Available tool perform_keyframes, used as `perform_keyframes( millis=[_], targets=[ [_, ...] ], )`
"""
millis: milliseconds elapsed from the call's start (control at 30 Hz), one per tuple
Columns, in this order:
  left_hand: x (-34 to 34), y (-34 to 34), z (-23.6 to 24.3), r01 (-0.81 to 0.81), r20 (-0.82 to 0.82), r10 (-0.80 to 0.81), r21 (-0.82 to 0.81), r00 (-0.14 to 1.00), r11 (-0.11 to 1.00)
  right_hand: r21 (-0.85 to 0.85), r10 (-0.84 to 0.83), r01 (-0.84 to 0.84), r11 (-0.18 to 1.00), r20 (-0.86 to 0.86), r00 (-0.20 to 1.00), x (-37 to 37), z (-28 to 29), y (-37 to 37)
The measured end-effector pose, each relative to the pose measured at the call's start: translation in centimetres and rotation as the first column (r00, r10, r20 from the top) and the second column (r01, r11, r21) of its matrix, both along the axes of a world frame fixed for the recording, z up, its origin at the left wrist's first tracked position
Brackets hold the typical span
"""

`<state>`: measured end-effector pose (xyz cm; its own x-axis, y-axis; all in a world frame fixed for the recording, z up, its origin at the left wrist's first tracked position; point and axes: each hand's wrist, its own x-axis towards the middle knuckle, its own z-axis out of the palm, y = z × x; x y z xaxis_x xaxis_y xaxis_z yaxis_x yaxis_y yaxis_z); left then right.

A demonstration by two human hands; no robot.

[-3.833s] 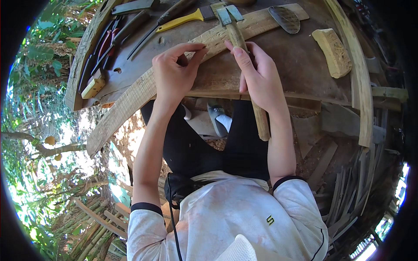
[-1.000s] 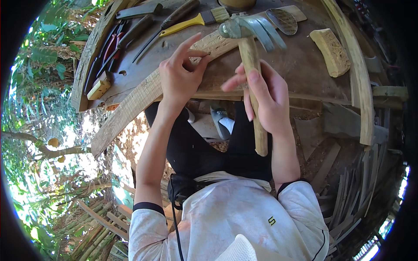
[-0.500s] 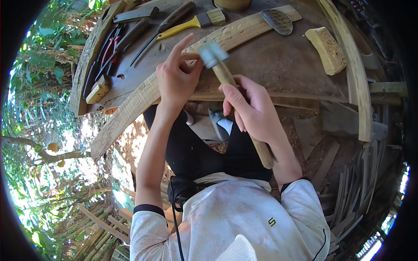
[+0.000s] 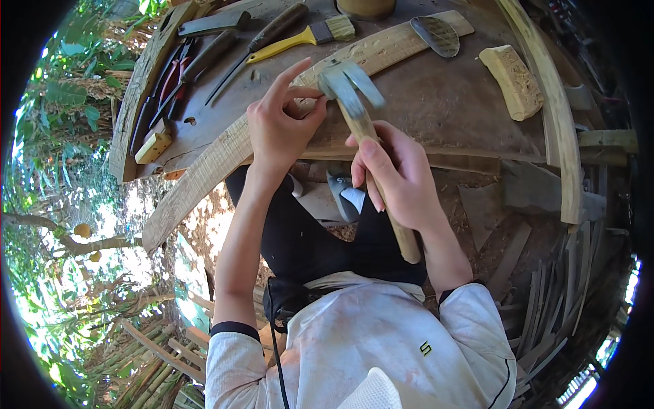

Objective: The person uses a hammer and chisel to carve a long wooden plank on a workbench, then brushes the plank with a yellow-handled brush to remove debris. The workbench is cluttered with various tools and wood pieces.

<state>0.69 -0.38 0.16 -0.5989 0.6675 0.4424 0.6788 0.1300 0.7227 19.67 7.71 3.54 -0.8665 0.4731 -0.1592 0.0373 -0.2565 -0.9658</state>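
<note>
My right hand (image 4: 403, 178) is wrapped round the wooden handle of a claw hammer (image 4: 362, 125). Its metal head is at the fingertips of my left hand (image 4: 281, 136), with the claw pointing right. Thumb and forefinger of that left hand are pinched together over a long pale wooden board (image 4: 204, 167); whatever small thing they pinch is too hidden to make out. The board lies slantwise across the worktable (image 4: 449, 102) and juts past its near left edge. An oval, leaf-patterned piece (image 4: 434, 36) rests on the board's far end.
On the table's left lie a yellow-handled brush (image 4: 283, 46), red-handled pliers (image 4: 178, 80), a dark-handled tool (image 4: 278, 27), a flat blade (image 4: 212, 23) and a small wood block (image 4: 152, 146). To the right are a rough wood chunk (image 4: 512, 83) and a raised wooden rail (image 4: 550, 88).
The hammer head, blurred before, has come down beside my left fingertips and turned so its claw shows. The handle's end has shifted slightly left. My left hand has barely moved.
</note>
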Motion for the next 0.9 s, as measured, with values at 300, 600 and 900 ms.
perform_keyframes(
  millis=[300,600,900],
  targets=[
    [0.1,0.2,-0.1,-0.02,0.011,0.02,0.005,1.0,1.0,0.022,-0.001,0.002,1.0,-0.056,0.998,0.2,-0.9,-0.5],
    [0.1,0.2,0.7,0.077,-0.019,-0.077,0.007,0.997,0.997,0.488,-0.155,0.184,0.853,-0.099,0.983,-4.1,-1.6,4.8],
    [-0.4,0.4,0.9,0.007,0.259,0.014,-0.082,0.966,0.997,0.346,-0.152,0.131,0.929,0.035,0.988,-5.0,-1.7,5.3]
  ],
)
